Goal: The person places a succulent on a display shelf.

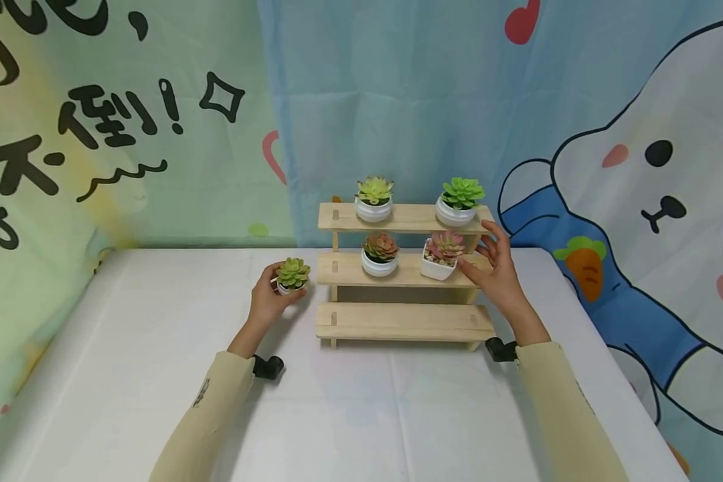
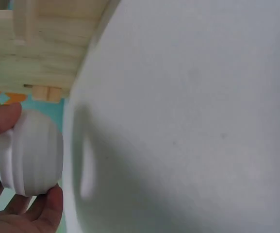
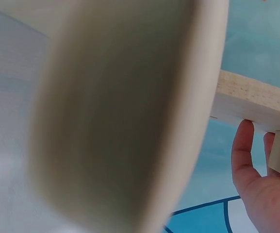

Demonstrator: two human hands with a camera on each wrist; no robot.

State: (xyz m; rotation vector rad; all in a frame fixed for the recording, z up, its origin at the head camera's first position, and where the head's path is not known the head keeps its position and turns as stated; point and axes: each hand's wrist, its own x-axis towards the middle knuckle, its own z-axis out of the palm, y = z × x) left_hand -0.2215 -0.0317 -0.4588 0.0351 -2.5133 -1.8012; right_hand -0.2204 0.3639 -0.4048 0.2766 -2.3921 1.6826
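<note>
My left hand [image 1: 270, 294] grips a small round white pot [image 2: 35, 153] holding a green succulent [image 1: 292, 273], left of a three-step wooden stand [image 1: 404, 321]. In the left wrist view, thumb and fingers lie on opposite sides of that pot, above the white table. My right hand [image 1: 499, 271] is spread at the stand's right end. Its thumb reaches the square white pot [image 1: 437, 270] with a pink succulent [image 1: 446, 246] on the middle step; whether they touch is unclear. In the right wrist view, fingertips of the right hand [image 3: 266, 194] meet a board's underside.
On the top step stand a yellow-green succulent [image 1: 375, 190] and a bright green succulent [image 1: 462, 193] in round white pots. A reddish-brown succulent [image 1: 381, 248] is on the middle step. Behind the white table [image 1: 361, 415] hangs a printed cloth [image 1: 397, 100].
</note>
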